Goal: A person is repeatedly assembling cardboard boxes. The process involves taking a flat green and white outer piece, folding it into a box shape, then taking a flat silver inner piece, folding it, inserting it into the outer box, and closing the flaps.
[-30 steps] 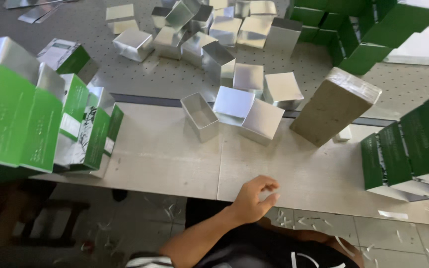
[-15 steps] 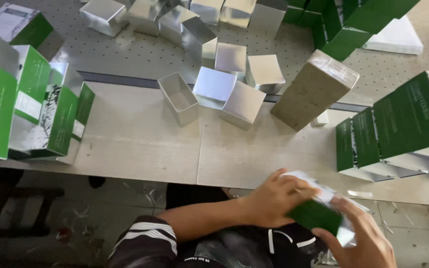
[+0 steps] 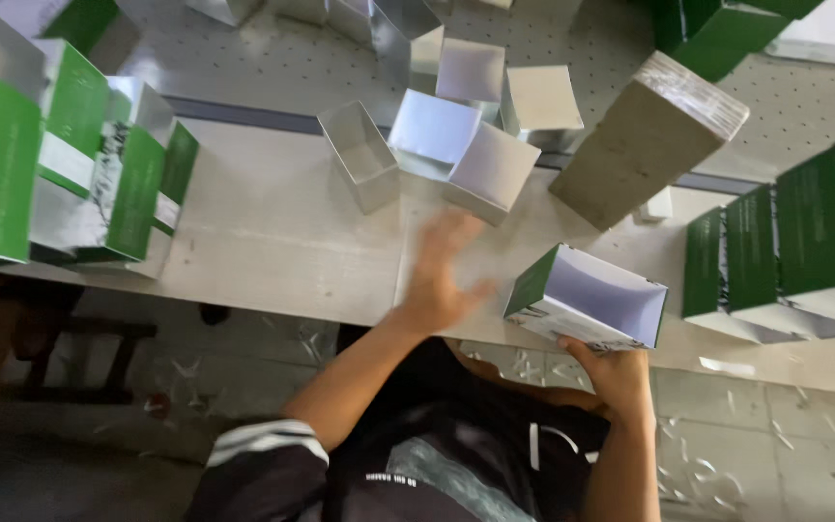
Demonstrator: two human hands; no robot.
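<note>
My right hand (image 3: 617,372) grips the near lower edge of an open green-and-white carton sleeve (image 3: 588,297), held just above the table's front edge. My left hand (image 3: 444,275) is blurred, fingers spread, reaching over the table toward a silver inner tray (image 3: 490,170) and holding nothing. A second silver tray (image 3: 361,155) stands to the left of it, with another (image 3: 434,130) between them.
A tall wrapped grey stack (image 3: 645,142) leans at the right. Green cartons (image 3: 799,242) line the right edge, more green cartons (image 3: 60,164) stand at the left. Several silver trays (image 3: 475,72) crowd the perforated back table (image 3: 273,63). Scraps lie on the floor.
The right hand came up with a green carton and opened it into a sleeve. The left hand let go of it and swung forward over the table.
</note>
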